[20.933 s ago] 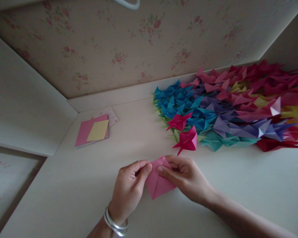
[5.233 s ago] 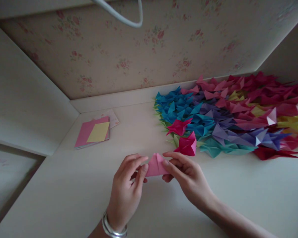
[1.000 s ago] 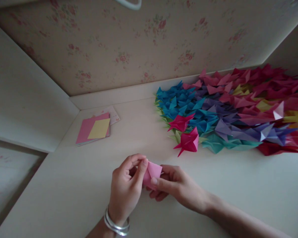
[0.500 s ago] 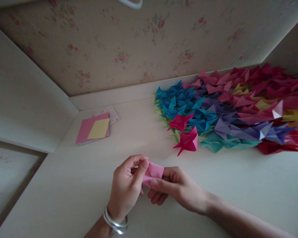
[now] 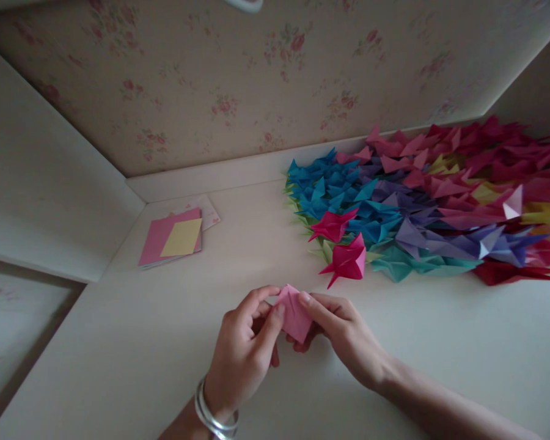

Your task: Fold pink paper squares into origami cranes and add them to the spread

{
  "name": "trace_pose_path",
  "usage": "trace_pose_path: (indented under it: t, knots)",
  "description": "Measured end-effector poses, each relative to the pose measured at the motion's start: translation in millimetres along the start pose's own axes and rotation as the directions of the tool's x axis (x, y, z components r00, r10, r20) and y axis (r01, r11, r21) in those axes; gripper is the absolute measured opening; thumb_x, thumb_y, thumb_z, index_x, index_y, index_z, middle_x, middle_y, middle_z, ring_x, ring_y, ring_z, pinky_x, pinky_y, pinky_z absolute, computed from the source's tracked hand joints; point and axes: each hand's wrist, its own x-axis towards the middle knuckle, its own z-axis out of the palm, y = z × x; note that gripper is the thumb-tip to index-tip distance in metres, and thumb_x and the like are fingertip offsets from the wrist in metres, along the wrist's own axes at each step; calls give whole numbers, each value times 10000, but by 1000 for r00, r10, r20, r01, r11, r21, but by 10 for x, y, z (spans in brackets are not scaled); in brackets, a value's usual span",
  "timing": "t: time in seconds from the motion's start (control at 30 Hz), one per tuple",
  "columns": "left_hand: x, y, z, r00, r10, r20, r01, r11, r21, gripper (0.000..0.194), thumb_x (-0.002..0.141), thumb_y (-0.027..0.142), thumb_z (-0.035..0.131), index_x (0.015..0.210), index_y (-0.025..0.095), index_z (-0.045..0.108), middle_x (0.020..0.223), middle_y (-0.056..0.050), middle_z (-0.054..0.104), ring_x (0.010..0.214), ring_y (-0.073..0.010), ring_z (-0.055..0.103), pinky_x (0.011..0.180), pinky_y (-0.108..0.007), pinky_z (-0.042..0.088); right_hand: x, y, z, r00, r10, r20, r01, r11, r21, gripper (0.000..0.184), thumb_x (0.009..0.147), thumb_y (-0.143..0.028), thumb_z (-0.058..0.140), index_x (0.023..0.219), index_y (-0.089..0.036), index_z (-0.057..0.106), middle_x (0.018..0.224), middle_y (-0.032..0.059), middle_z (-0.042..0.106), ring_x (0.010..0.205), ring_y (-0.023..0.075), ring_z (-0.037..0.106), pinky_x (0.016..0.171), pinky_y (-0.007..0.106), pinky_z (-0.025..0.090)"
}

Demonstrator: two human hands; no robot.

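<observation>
A small folded piece of pink origami paper (image 5: 296, 319) is held up between both hands, just above the white tabletop. My left hand (image 5: 251, 333) pinches its left edge between thumb and fingers; silver bangles (image 5: 213, 415) circle that wrist. On the other side, my right hand (image 5: 343, 327) grips the upper right of the paper, thumb on the front face and fingers behind it. Creases run across the visible face, which is roughly diamond-shaped. Beyond the right hand lies a bright pink folded paper crane (image 5: 351, 260), not touched by either hand.
Many folded paper cranes (image 5: 421, 195) in blue, purple, pink, red and yellow cover the back right of the table (image 5: 132, 354). At the back left lies a stack of pink square paper (image 5: 158, 238) with a yellow sheet (image 5: 183, 238) on top. Floral wallpaper (image 5: 238, 79) rises behind.
The pink paper has been turned from a flatter, slanted pose to a diamond facing me. My right thumb has moved up to its upper edge, and both hands have shifted slightly right.
</observation>
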Motion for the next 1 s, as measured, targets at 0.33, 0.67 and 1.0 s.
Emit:
trace_pose_path:
  t: [0.33,0.67,1.0]
  knots:
    - [-8,-22,-8,975,-54,216,103,970,-222,207,957,396,556,1049,212,575,584,67,545,389,-50,472,387,-141,356,-65,0,-48,992,-101,-80,84,977,-195,442,954,-484,529,672,-150,591,607,-13,565,567,111,504,532,225,378]
    - [-47,18,-52,976,37,215,20,966,-259,283,904,289,657,1174,203,648,859,-38,717,762,-145,661,683,-224,538,15,-11,-64,992,-84,-91,97,984,150,302,931,-429,605,857,-152,699,623,-11,616,544,110,552,504,209,431]
    - [28,61,-85,984,166,71,-145,961,-237,161,913,212,639,1035,252,736,1047,-31,676,755,-130,679,655,-220,590,-109,2,-79,959,-260,-115,260,966,-20,226,933,-373,616,1079,-219,696,750,11,675,644,137,626,598,253,512]
